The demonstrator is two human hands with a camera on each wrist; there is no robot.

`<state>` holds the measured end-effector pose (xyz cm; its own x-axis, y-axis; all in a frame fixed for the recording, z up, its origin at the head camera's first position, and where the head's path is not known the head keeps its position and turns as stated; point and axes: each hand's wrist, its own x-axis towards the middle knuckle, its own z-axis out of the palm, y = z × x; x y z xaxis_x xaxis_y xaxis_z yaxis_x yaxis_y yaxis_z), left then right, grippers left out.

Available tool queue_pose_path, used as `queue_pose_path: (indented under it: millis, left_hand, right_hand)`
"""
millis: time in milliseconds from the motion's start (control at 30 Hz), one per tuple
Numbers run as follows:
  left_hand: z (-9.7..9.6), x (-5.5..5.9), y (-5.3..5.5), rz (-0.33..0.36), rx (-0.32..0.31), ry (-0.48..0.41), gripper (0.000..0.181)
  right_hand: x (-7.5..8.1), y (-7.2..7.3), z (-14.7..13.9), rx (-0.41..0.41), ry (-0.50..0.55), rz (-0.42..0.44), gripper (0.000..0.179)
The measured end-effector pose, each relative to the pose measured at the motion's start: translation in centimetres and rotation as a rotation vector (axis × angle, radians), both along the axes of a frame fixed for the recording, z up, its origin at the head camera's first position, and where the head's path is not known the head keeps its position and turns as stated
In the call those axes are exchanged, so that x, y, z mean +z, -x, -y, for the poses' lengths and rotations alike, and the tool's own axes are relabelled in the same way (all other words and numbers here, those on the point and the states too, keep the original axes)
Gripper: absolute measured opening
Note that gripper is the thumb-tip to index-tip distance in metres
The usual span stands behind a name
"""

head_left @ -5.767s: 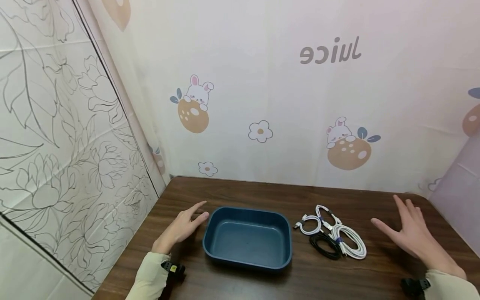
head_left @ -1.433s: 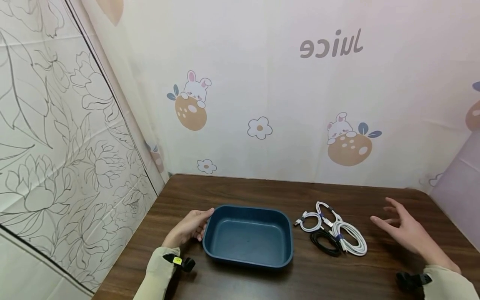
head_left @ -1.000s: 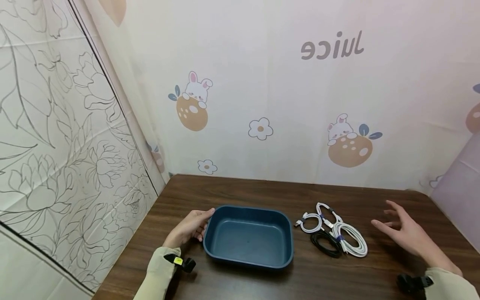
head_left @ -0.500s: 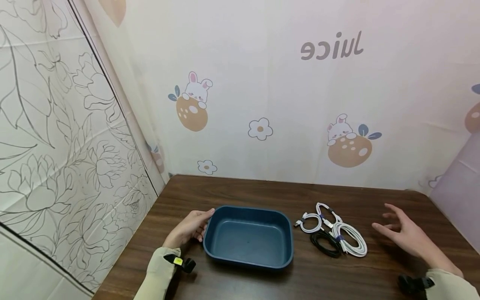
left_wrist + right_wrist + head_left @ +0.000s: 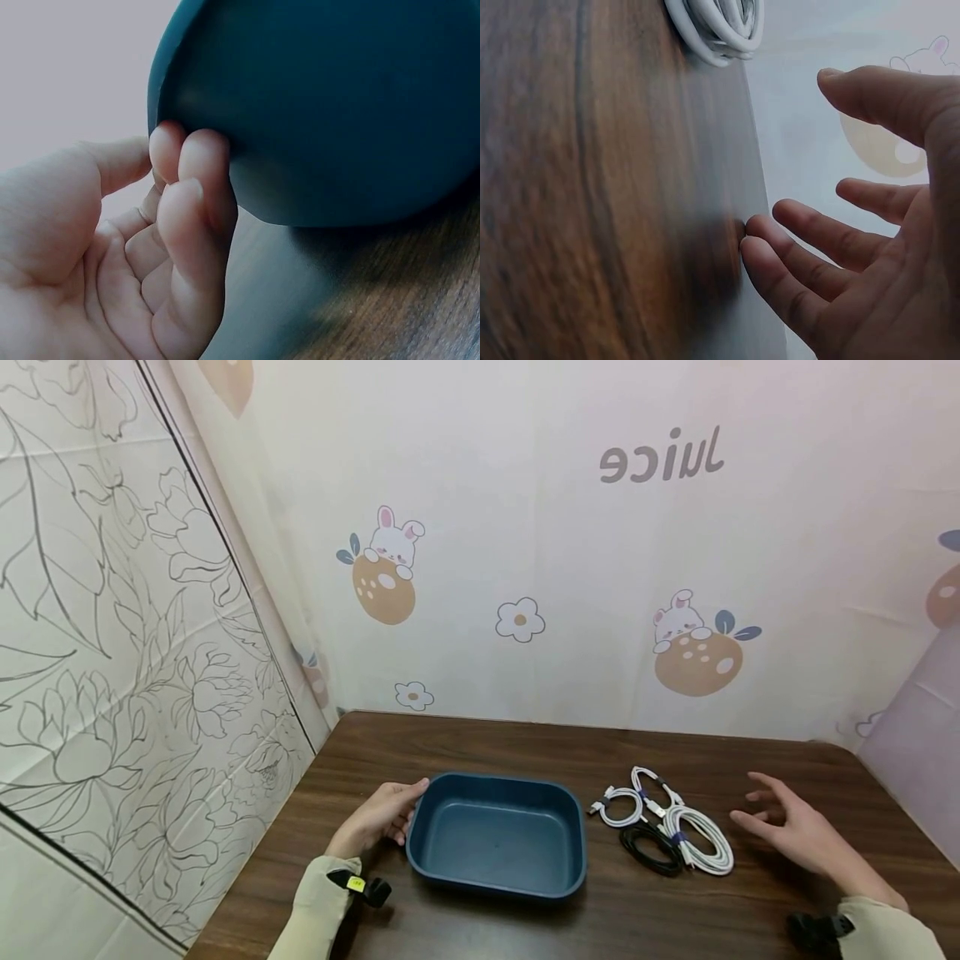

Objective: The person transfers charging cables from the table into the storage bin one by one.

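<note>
My left hand (image 5: pixel 378 817) grips the left rim of a dark blue rectangular tray (image 5: pixel 495 887); in the left wrist view the thumb and curled fingers (image 5: pixel 202 157) pinch its edge. The tray stands flat with nothing inside. Right of it lie several coiled cables: a small white cable (image 5: pixel 617 823), another white cable (image 5: pixel 636 775) behind it, a larger white cable (image 5: pixel 722 852) with a blue tie, and a black cable (image 5: pixel 647 863). My right hand (image 5: pixel 798 835) is to the right of the large white coil, apart from it, fingers relaxed and holding nothing.
Everything rests on a dark wood-grain table (image 5: pixel 480 739). A printed curtain (image 5: pixel 465 568) hangs behind its far edge, and a floral-patterned sheet (image 5: pixel 135 652) stands on the left. Both wrists wear small black cameras.
My left hand has moved from beside the tray to grip its rim. The right hand's fingers have relaxed from a wide spread, and it has just shifted left towards the cables. Tray and cables stay put.
</note>
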<state>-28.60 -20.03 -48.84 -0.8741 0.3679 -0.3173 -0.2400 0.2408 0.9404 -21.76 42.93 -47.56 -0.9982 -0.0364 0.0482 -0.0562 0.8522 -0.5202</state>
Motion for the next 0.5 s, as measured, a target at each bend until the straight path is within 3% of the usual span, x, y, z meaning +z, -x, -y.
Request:
queue_pose_path:
  millis: [500]
  left_hand:
    - [0.0,0.0,0.0,0.023,0.014,0.010,0.054]
  right_hand:
    - [0.0,-0.2,1.4,0.047,0.013,-0.002,0.068]
